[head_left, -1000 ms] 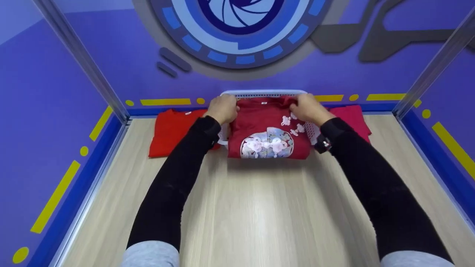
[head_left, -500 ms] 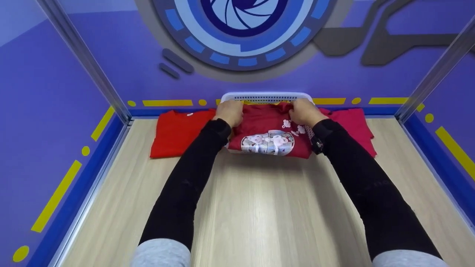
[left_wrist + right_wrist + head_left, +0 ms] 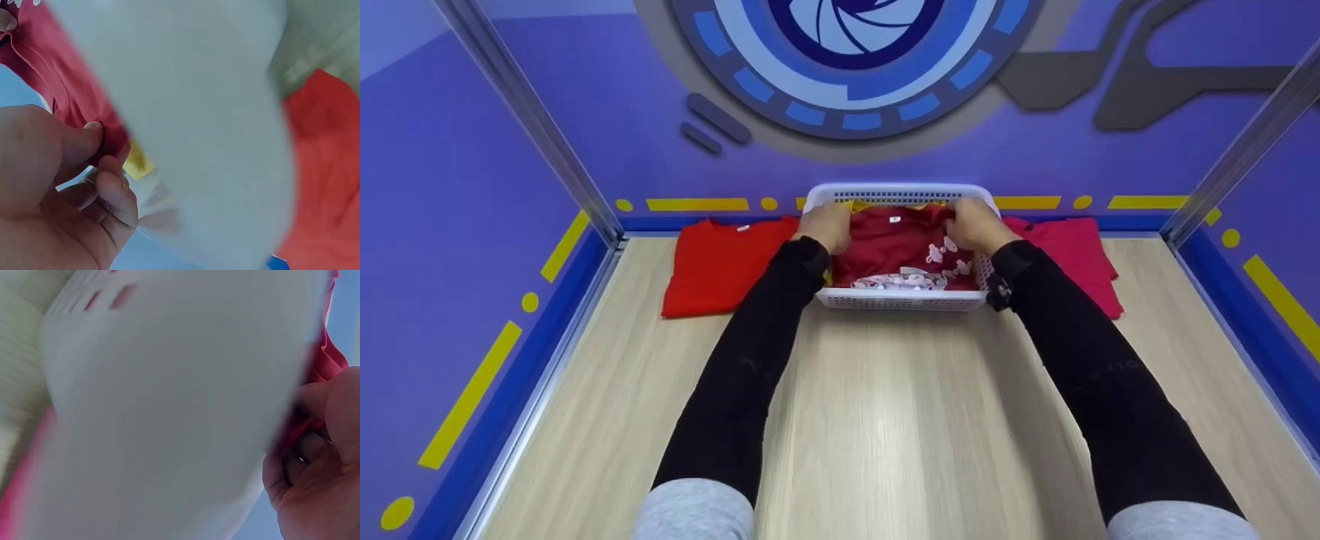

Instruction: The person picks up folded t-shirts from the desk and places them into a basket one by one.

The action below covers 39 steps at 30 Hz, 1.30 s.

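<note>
A dark red T-shirt (image 3: 889, 244) with a pale print lies folded inside the white plastic basket (image 3: 901, 295) against the back wall. In the head view my left hand (image 3: 826, 227) is at the shirt's left back corner, and my right hand (image 3: 978, 225) is at its right back corner. Thumb and fingers of the left hand pinch the shirt's edge in the left wrist view. The right wrist view has my right thumb and fingers gripping the red cloth beside the blurred basket wall. Yellow cloth (image 3: 137, 160) shows under the shirt.
A bright red folded garment (image 3: 712, 266) lies left of the basket, and a pink folded garment (image 3: 1069, 259) lies right of it, partly behind my sleeve. Purple panels (image 3: 607, 135) enclose the wooden table (image 3: 877, 420) at the back and sides.
The dark red shirt has gone down into the basket. Its printed front, earlier hanging over the front rim, now sits behind that rim. Both hands have lowered slightly and keep their grip.
</note>
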Tool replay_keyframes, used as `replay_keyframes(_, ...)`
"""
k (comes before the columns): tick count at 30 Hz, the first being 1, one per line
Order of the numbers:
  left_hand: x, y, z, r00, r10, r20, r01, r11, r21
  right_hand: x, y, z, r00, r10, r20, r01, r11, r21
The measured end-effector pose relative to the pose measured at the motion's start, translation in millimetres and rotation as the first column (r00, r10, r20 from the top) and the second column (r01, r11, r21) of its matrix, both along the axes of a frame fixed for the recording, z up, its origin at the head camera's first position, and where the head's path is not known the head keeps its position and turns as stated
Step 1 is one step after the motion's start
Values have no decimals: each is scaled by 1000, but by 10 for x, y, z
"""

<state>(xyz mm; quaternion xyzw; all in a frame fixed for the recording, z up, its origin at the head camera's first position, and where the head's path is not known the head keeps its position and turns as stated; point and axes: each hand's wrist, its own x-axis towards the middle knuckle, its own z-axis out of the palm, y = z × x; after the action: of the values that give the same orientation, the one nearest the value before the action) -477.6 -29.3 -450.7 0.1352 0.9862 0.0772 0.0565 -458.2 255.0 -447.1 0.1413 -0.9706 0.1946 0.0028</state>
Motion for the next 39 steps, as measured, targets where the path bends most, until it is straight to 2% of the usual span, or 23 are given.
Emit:
replay_keyframes(2, -86, 8, -32, 1000, 6, 22, -7, 1000, 20, -16, 7, 10, 1000, -11, 6, 11, 1000, 1)
replay_keyframes(4, -223, 16, -114, 999, 17, 32, -19, 999, 44, -33, 9, 24, 1000, -27, 15, 26, 1000, 11)
replay_keyframes(6, -422, 26, -272, 999, 27, 18, -28, 998, 53, -46, 4, 43, 999, -47, 27, 46, 999, 23)
replay_keyframes(7, -429, 50, -275, 999, 36, 16, -36, 998, 51, -49, 1, 56, 998, -51, 30, 50, 998, 35)
replay_keyframes(11, -750, 70, -567, 999, 32, -19, -31, 997, 73, -49, -18, 134, 995, -77, 67, 70, 993, 95)
replay_keyframes(15, -835, 101, -629, 999, 33, -23, -31, 996, 88, -37, -42, 225, 983, -118, 138, 97, 983, 153)
replay_keyframes(18, -819, 126, -624, 998, 49, -40, -45, 994, 99, -29, -66, 268, 978, -138, 158, 111, 980, 168)
replay_keyframes(25, -690, 128, -597, 992, 82, -94, -64, 982, 179, -42, -85, 228, 973, -169, 156, 140, 973, 184)
replay_keyframes(27, -693, 104, -603, 995, 75, -69, -61, 982, 179, -52, -77, 213, 971, -173, 164, 142, 973, 184)
replay_keyframes(28, -616, 99, -522, 997, 74, -36, -66, 982, 179, -49, -72, 214, 971, -173, 166, 143, 974, 178)
replay_keyframes(30, -633, 48, -521, 999, 47, 2, -47, 983, 178, -31, -54, 229, 965, -179, 191, 154, 978, 137)
replay_keyframes(32, -431, 44, -324, 999, 6, 46, -14, 984, 175, 11, -23, 247, 967, -164, 194, 150, 985, 84)
replay_keyframes(34, -143, 57, -68, 996, -41, 73, 28, 984, 178, 67, 9, 262, 976, -111, 185, 105, 994, 41)
replay_keyframes(35, -67, 61, -23, 995, -76, 69, 63, 982, 179, 99, 26, 262, 980, -75, 187, 72, 997, 23)
replay_keyframes(37, 275, 116, 231, 986, -142, 88, 126, 978, 169, 171, 61, 253, 982, 19, 189, -22, 1000, 12)
replay_keyframes(39, 419, 143, 278, 971, -211, 110, 191, 967, 168, 254, 86, 244, 964, 114, 239, -118, 993, 3)
